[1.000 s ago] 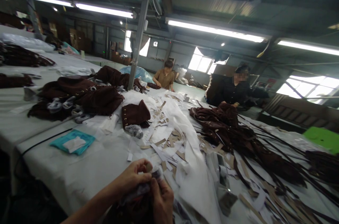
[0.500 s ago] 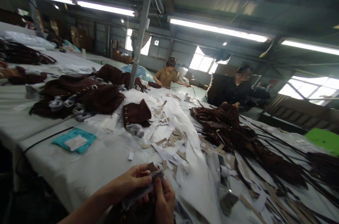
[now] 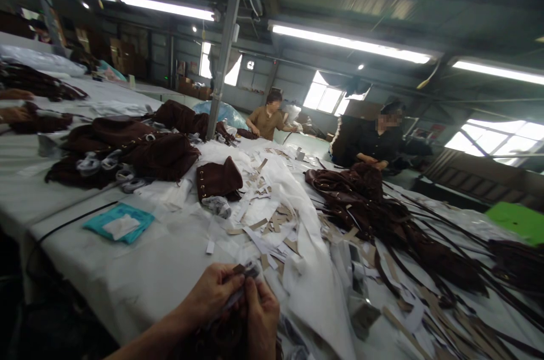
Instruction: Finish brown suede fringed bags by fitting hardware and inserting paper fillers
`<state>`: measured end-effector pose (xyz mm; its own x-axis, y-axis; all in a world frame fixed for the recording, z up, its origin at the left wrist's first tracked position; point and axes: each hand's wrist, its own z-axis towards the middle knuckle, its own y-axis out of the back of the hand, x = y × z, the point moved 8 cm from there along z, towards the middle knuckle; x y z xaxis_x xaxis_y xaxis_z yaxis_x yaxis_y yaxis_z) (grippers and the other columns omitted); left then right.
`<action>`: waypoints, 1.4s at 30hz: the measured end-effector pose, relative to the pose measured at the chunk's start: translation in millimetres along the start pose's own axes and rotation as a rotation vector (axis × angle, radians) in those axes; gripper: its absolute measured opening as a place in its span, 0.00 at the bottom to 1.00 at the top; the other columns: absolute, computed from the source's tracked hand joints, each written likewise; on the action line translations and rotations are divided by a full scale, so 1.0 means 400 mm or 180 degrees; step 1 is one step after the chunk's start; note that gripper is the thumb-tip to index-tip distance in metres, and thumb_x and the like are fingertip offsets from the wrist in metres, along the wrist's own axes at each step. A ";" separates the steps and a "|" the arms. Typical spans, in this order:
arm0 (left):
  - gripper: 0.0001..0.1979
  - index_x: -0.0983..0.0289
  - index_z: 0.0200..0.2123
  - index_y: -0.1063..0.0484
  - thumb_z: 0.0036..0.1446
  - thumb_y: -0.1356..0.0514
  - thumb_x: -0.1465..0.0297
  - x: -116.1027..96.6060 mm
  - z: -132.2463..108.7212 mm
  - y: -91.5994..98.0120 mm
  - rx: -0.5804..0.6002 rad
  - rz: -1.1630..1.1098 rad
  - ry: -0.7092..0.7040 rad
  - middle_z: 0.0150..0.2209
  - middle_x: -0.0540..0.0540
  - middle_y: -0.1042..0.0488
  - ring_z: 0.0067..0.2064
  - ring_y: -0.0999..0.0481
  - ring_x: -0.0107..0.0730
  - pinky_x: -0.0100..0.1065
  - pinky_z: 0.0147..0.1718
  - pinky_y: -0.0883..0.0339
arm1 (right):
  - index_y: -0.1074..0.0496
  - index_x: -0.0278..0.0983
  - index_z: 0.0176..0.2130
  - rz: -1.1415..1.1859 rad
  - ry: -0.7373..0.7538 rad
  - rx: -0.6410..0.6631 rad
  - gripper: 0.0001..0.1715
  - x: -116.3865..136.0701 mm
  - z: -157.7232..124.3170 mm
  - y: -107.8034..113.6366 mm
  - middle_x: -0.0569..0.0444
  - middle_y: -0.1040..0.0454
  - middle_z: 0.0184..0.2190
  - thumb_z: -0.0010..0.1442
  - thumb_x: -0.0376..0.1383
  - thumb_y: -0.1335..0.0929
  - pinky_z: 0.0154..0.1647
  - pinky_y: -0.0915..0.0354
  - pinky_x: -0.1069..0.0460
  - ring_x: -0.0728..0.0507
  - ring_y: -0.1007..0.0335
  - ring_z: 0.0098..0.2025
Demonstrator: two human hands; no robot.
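At the bottom of the view, my left hand [image 3: 215,295] and my right hand [image 3: 262,314] meet, thumbs and fingers pinched on a plastic-wrapped strip [image 3: 251,270]. A small brown-grey tab of card [image 3: 238,269] pokes up by the left fingertips. Beneath the hands hangs a dark brown bag [image 3: 225,331], mostly in shadow and partly covered by them. Ahead on the table lies another brown bag [image 3: 219,178] with metal eyelets and a plastic-wrapped part. Left of my hands is a teal packet [image 3: 138,223] with a white piece on it.
Piled brown bags [image 3: 131,144] lie left, more brown bags [image 3: 352,195] with long straps right. Card scraps [image 3: 276,221] and white sheeting [image 3: 310,269] cover the middle. A metal post [image 3: 221,59] rises beyond. Two co-workers stand across; another person's hands [image 3: 15,113] show far left.
My hands have drawn closer together on the strip, and less of it shows between them. Across the table, one co-worker's outstretched arm has pulled in.
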<state>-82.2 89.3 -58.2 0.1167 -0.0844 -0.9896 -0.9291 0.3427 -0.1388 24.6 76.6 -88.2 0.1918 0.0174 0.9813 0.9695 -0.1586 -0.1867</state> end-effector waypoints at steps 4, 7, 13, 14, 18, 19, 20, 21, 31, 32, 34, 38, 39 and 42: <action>0.22 0.66 0.25 0.31 0.54 0.43 0.51 0.015 0.012 0.010 -0.0178 0.0139 -0.0007 0.17 0.49 0.30 0.15 0.37 0.25 0.26 0.14 0.45 | 0.31 0.36 0.24 0.0204 -0.0151 -0.0207 0.24 -0.050 0.023 0.015 0.63 0.38 0.12 0.47 0.54 0.28 0.13 0.47 0.57 0.53 0.46 0.13; 0.22 0.67 0.25 0.30 0.53 0.42 0.52 0.019 0.023 0.021 -0.0231 0.0211 -0.0078 0.18 0.50 0.29 0.18 0.34 0.27 0.26 0.17 0.44 | 0.30 0.35 0.29 0.0116 -0.0260 -0.0272 0.27 -0.063 0.032 0.032 0.62 0.35 0.13 0.43 0.55 0.26 0.13 0.46 0.56 0.52 0.44 0.13; 0.24 0.67 0.25 0.29 0.49 0.39 0.49 0.018 0.047 0.045 -0.0082 0.0230 0.0071 0.17 0.48 0.32 0.17 0.37 0.25 0.26 0.16 0.47 | 0.31 0.36 0.47 -0.0982 0.0507 -0.0292 0.29 0.025 -0.005 0.073 0.54 0.24 0.24 0.51 0.50 0.29 0.21 0.36 0.54 0.46 0.31 0.21; 0.24 0.67 0.24 0.29 0.48 0.39 0.49 0.014 0.049 0.045 -0.0013 0.0240 0.0085 0.16 0.48 0.33 0.16 0.38 0.24 0.26 0.16 0.48 | 0.30 0.37 0.46 -0.1237 0.0778 -0.0253 0.26 0.046 -0.016 0.074 0.54 0.23 0.26 0.52 0.48 0.29 0.23 0.35 0.53 0.45 0.30 0.22; 0.24 0.67 0.23 0.29 0.49 0.40 0.49 -0.004 0.051 0.033 0.0238 0.0258 0.0089 0.16 0.48 0.33 0.17 0.38 0.24 0.26 0.16 0.48 | 0.26 0.42 0.42 -0.1915 0.1383 0.0399 0.12 0.093 -0.040 0.056 0.55 0.22 0.30 0.58 0.41 0.33 0.30 0.33 0.53 0.45 0.28 0.26; 0.23 0.67 0.23 0.30 0.50 0.40 0.50 -0.008 0.051 0.029 0.0288 0.0281 0.0093 0.17 0.49 0.33 0.17 0.38 0.24 0.26 0.17 0.47 | 0.26 0.43 0.43 -0.2047 0.1518 0.0601 0.13 0.105 -0.043 0.049 0.54 0.22 0.31 0.60 0.39 0.35 0.32 0.33 0.52 0.44 0.27 0.28; 0.22 0.67 0.23 0.30 0.50 0.41 0.52 -0.012 0.050 0.024 0.0342 0.0334 0.0076 0.17 0.49 0.33 0.17 0.39 0.24 0.26 0.17 0.47 | 0.26 0.44 0.44 -0.2221 0.1699 0.0754 0.14 0.122 -0.047 0.042 0.54 0.22 0.31 0.61 0.37 0.37 0.34 0.33 0.52 0.44 0.27 0.30; 0.20 0.66 0.22 0.31 0.51 0.41 0.54 -0.019 0.049 0.018 0.0397 0.0426 0.0023 0.17 0.48 0.34 0.18 0.40 0.24 0.26 0.17 0.48 | 0.25 0.44 0.44 -0.2439 0.1916 0.0840 0.15 0.141 -0.051 0.036 0.53 0.23 0.31 0.62 0.36 0.39 0.35 0.33 0.51 0.43 0.28 0.32; 0.13 0.64 0.16 0.42 0.51 0.46 0.71 -0.074 0.035 -0.036 0.0764 0.0896 -0.0371 0.17 0.45 0.47 0.20 0.49 0.22 0.27 0.17 0.57 | 0.22 0.41 0.33 -0.2179 0.1686 0.1023 0.09 0.200 0.013 0.008 0.51 0.25 0.33 0.58 0.34 0.34 0.36 0.33 0.52 0.44 0.28 0.36; 0.12 0.64 0.17 0.40 0.51 0.46 0.70 -0.079 0.029 -0.042 0.0870 0.0852 -0.0358 0.17 0.45 0.46 0.20 0.48 0.22 0.27 0.17 0.56 | 0.22 0.40 0.31 -0.2041 0.1543 0.1041 0.08 0.198 0.019 0.008 0.52 0.25 0.30 0.57 0.34 0.33 0.35 0.33 0.53 0.44 0.28 0.34; 0.09 0.65 0.21 0.36 0.51 0.46 0.70 -0.084 0.018 -0.052 0.1078 0.0717 -0.0286 0.19 0.45 0.43 0.21 0.46 0.22 0.26 0.18 0.53 | 0.23 0.39 0.31 -0.1941 0.1373 0.0923 0.05 0.201 0.025 0.013 0.54 0.24 0.29 0.56 0.35 0.31 0.35 0.33 0.53 0.44 0.28 0.33; 0.11 0.65 0.22 0.36 0.52 0.43 0.66 -0.075 0.018 -0.050 0.1100 0.0570 -0.0187 0.19 0.45 0.43 0.21 0.45 0.21 0.26 0.18 0.53 | 0.27 0.38 0.34 -0.2080 0.1351 0.0496 0.05 0.209 0.026 0.036 0.58 0.26 0.25 0.54 0.36 0.29 0.33 0.34 0.54 0.46 0.30 0.29; 0.13 0.65 0.21 0.36 0.52 0.43 0.64 -0.066 0.022 -0.047 0.1063 0.0569 -0.0145 0.18 0.45 0.43 0.20 0.45 0.21 0.26 0.17 0.53 | 0.27 0.38 0.34 -0.2159 0.1454 0.0506 0.04 0.207 0.023 0.038 0.57 0.26 0.25 0.56 0.36 0.30 0.33 0.34 0.54 0.46 0.29 0.29; 0.12 0.65 0.21 0.35 0.51 0.43 0.64 -0.026 0.037 -0.041 0.1057 0.0557 0.0093 0.17 0.45 0.39 0.18 0.41 0.23 0.25 0.17 0.50 | 0.25 0.40 0.39 -0.2406 0.2103 0.0964 0.10 0.200 0.004 0.022 0.53 0.24 0.33 0.62 0.34 0.35 0.38 0.31 0.53 0.45 0.27 0.36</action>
<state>-62.9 98.4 -46.3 -0.0482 -0.0229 -0.9986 -0.7692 0.6386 0.0225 48.7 78.3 -11.4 -0.5128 -0.5480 0.6609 0.8173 -0.0757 0.5713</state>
